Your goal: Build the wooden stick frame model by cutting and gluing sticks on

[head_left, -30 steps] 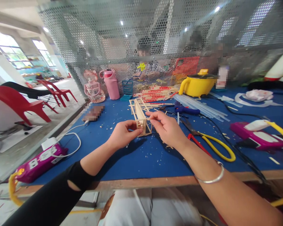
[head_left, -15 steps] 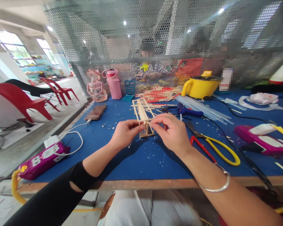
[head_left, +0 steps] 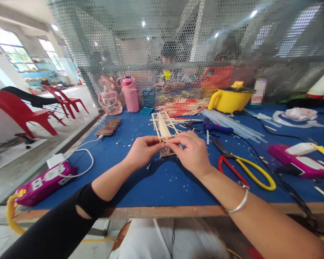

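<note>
Holds frame (head_left: 162,126) between left hand (head_left: 142,151) and right hand (head_left: 193,153), at blue table (head_left: 162,190).
Pinches near end, thumb to fingertips on both sides; has loose sticks (head_left: 182,108) beyond frame, scissors (head_left: 227,155) off to the right.

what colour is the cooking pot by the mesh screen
Yellow pot, showing best in the head view.

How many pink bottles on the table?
2: clear bottle, back left, in front of the mesh; opaque bottle, just right of it.
</note>
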A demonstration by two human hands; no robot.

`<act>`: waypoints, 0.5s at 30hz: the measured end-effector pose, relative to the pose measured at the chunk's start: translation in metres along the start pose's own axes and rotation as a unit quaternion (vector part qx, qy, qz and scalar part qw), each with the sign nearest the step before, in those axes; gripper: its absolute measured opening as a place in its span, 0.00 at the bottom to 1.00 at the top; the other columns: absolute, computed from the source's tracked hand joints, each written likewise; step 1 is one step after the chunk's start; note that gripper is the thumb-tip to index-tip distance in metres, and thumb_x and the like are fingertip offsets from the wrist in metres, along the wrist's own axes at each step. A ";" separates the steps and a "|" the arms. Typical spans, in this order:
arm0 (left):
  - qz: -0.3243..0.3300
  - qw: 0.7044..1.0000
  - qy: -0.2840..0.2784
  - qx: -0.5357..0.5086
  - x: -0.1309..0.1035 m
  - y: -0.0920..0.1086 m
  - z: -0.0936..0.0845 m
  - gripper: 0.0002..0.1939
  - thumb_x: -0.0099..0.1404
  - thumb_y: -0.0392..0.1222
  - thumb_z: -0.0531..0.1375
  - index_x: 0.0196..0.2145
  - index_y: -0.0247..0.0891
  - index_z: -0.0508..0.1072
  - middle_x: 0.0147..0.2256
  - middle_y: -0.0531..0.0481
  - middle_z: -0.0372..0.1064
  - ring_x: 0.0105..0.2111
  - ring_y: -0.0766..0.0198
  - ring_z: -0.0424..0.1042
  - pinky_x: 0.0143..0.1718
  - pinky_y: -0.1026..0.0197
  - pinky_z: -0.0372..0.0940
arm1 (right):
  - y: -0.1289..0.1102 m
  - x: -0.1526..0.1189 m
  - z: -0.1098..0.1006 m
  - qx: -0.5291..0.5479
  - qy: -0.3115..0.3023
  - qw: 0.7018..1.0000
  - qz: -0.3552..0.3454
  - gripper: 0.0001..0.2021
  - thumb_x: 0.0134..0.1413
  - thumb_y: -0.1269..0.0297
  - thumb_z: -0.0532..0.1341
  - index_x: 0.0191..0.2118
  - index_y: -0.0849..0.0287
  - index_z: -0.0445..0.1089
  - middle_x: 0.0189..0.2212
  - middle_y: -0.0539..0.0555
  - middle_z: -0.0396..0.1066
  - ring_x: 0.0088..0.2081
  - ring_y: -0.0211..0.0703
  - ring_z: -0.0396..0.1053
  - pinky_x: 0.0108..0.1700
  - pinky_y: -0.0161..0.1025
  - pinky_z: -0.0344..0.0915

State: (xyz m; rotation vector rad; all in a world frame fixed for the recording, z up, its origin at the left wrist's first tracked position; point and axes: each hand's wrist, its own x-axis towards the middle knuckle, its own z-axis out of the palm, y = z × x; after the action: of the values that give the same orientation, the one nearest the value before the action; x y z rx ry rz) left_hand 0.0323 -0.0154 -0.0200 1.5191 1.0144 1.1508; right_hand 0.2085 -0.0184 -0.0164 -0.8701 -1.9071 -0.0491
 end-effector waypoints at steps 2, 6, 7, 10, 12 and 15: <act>0.000 1.000 0.000 -0.001 -0.001 0.001 0.000 0.17 0.52 0.49 0.68 0.37 0.36 0.81 0.38 0.46 0.79 0.37 0.59 0.74 0.44 0.57 0.65 | 0.000 0.000 0.002 -0.003 0.003 1.000 0.004 0.04 0.54 0.64 0.64 0.30 0.56 0.76 0.30 0.51 0.78 0.34 0.42 0.71 0.40 0.40 0.66; -0.009 1.000 -0.004 -0.016 -0.002 0.003 -0.001 0.15 0.51 0.46 0.69 0.36 0.36 0.81 0.37 0.46 0.79 0.36 0.60 0.74 0.44 0.58 0.65 | 0.000 -0.002 0.005 -0.003 0.002 1.000 0.014 0.04 0.54 0.64 0.65 0.30 0.54 0.77 0.31 0.50 0.79 0.34 0.40 0.73 0.39 0.38 0.67; -0.012 1.000 -0.004 -0.023 -0.002 0.003 -0.001 0.14 0.52 0.46 0.69 0.36 0.37 0.81 0.37 0.46 0.79 0.36 0.60 0.74 0.44 0.58 0.65 | 0.000 -0.003 0.005 -0.002 0.001 1.000 0.017 0.04 0.54 0.64 0.65 0.31 0.54 0.77 0.31 0.49 0.79 0.34 0.40 0.74 0.39 0.37 0.67; -0.025 0.999 0.000 -0.044 -0.001 0.002 -0.002 0.14 0.52 0.45 0.68 0.36 0.38 0.81 0.38 0.46 0.79 0.36 0.61 0.74 0.44 0.58 0.66 | 0.001 -0.003 0.006 0.002 0.002 1.000 0.024 0.03 0.54 0.64 0.65 0.32 0.54 0.77 0.33 0.49 0.79 0.34 0.40 0.74 0.39 0.37 0.67; -0.033 0.998 0.006 -0.051 0.000 0.000 -0.002 0.14 0.53 0.46 0.68 0.37 0.38 0.81 0.37 0.45 0.78 0.35 0.62 0.74 0.43 0.58 0.66 | 0.002 -0.003 0.006 0.003 0.002 1.000 0.026 0.03 0.53 0.64 0.65 0.31 0.54 0.77 0.33 0.49 0.79 0.34 0.40 0.74 0.39 0.37 0.67; -0.038 0.998 0.019 -0.048 0.000 -0.002 -0.001 0.15 0.54 0.48 0.67 0.37 0.37 0.81 0.36 0.45 0.78 0.34 0.62 0.73 0.41 0.58 0.67 | 0.002 -0.002 0.007 0.001 -0.001 1.000 0.028 0.03 0.53 0.64 0.65 0.31 0.54 0.77 0.32 0.48 0.79 0.34 0.40 0.74 0.39 0.37 0.67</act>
State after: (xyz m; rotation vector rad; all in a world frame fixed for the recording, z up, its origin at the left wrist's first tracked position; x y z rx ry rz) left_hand 0.0310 -0.0145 -0.0222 1.3760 1.0206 1.1617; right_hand 0.2050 -0.0155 -0.0222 -0.9220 -1.8833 -0.0112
